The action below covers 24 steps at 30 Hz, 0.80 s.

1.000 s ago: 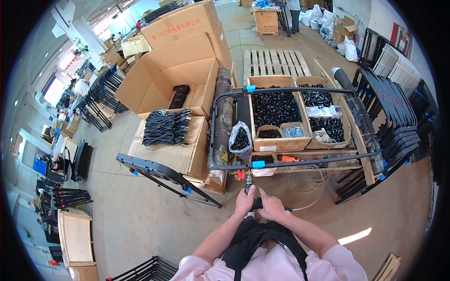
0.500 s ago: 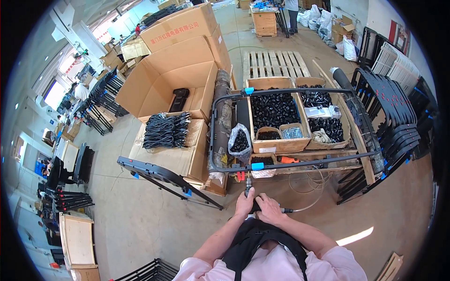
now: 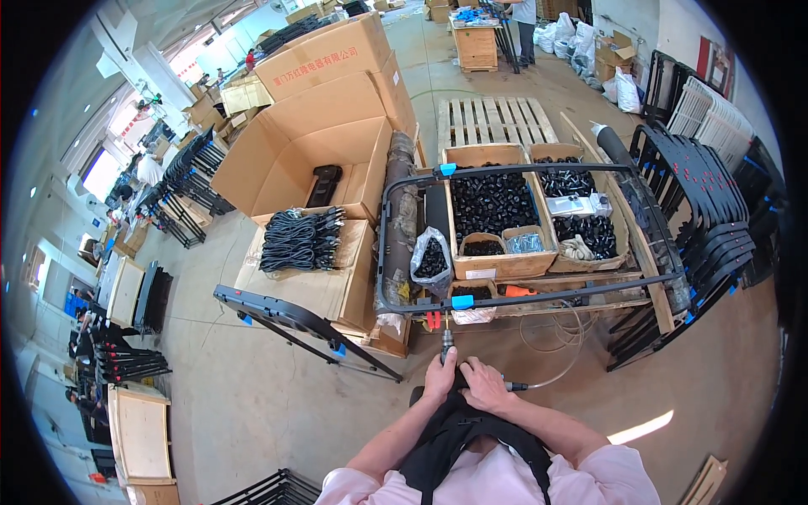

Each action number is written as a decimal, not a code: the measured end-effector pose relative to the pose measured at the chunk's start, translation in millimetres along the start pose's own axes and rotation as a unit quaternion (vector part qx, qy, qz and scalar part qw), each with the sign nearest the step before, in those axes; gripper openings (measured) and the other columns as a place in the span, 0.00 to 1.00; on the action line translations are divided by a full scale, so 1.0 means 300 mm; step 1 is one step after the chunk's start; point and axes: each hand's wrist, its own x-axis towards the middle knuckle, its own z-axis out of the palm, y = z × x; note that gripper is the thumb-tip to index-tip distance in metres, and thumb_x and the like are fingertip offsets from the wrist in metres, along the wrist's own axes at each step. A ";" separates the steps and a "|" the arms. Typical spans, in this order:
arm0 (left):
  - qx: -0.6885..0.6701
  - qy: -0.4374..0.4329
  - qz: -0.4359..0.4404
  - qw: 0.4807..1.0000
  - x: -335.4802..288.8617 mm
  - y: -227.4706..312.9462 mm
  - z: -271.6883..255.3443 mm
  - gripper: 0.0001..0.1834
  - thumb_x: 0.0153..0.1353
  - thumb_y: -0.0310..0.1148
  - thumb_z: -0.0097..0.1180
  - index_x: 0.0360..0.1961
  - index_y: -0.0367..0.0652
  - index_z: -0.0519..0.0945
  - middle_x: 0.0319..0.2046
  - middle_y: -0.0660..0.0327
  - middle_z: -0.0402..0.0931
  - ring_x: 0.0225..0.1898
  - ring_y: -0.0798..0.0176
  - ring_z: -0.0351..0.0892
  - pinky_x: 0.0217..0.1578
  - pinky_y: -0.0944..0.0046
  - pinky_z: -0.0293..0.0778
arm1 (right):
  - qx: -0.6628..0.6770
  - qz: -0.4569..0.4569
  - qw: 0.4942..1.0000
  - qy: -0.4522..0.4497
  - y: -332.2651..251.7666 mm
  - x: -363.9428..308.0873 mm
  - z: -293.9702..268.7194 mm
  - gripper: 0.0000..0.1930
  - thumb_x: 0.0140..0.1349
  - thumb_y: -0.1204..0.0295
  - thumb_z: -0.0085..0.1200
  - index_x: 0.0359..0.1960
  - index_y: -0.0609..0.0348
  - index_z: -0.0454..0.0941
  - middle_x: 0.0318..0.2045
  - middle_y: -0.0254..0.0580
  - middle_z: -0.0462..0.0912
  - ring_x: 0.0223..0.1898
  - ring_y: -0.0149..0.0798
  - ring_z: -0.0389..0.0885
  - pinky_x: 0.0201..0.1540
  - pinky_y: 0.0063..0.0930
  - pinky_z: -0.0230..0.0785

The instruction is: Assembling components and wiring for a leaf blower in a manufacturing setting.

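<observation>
Both my hands are on an air drill [image 3: 447, 338] with a metal chuck, held in front of my body. My left hand [image 3: 438, 378] wraps its front part, just behind the chuck. To the right, my right hand [image 3: 486, 386] closes round the rear part, where a hose leads away. From the chuck a thin bit points at the near bar of a black tubular frame [image 3: 555, 292]; whether the tip touches the bar I cannot tell. Blue pieces, one of them a near blue clip [image 3: 462, 301], sit on this frame. Red-handled pliers [image 3: 433, 320] hang just left of the bit.
Under the frame stand a wooden box of black plastic parts [image 3: 492, 202], a bag of black parts [image 3: 431, 259] and an orange-handled tool [image 3: 515, 290]. An air hose [image 3: 547, 383] curves rightward. Bundled black cables [image 3: 301, 240] lie left; stacked black frames [image 3: 694, 189] stand right.
My hands and the drill have drawn slightly back toward me, leaving a wider gap between chuck and bar. Both hands keep their grip.
</observation>
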 end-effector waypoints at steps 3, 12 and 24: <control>-0.015 -0.016 0.009 1.000 -0.029 -0.034 0.025 0.32 0.73 0.61 0.54 0.40 0.36 0.80 0.32 0.58 0.79 0.37 0.64 0.74 0.42 0.58 0.73 | -0.003 0.004 1.000 -0.006 0.012 -0.039 -0.010 0.27 0.52 0.68 0.69 0.52 0.62 0.72 0.48 0.57 0.77 0.50 0.60 0.82 0.51 0.54 0.76; -0.020 -0.036 0.020 0.999 0.006 -0.024 0.126 0.33 0.72 0.62 0.54 0.38 0.36 0.81 0.30 0.56 0.80 0.35 0.61 0.78 0.41 0.56 0.74 | -0.017 0.066 0.998 -0.016 0.078 -0.067 -0.065 0.39 0.51 0.63 0.71 0.63 0.65 0.67 0.49 0.60 0.82 0.49 0.62 0.84 0.53 0.52 0.77; 0.011 -0.018 0.001 1.000 0.018 0.018 0.121 0.29 0.73 0.59 0.55 0.38 0.38 0.81 0.30 0.63 0.77 0.34 0.67 0.72 0.38 0.60 0.71 | 0.000 0.053 0.998 -0.029 0.095 -0.044 -0.100 0.41 0.53 0.63 0.70 0.65 0.70 0.64 0.48 0.66 0.84 0.49 0.63 0.85 0.53 0.52 0.77</control>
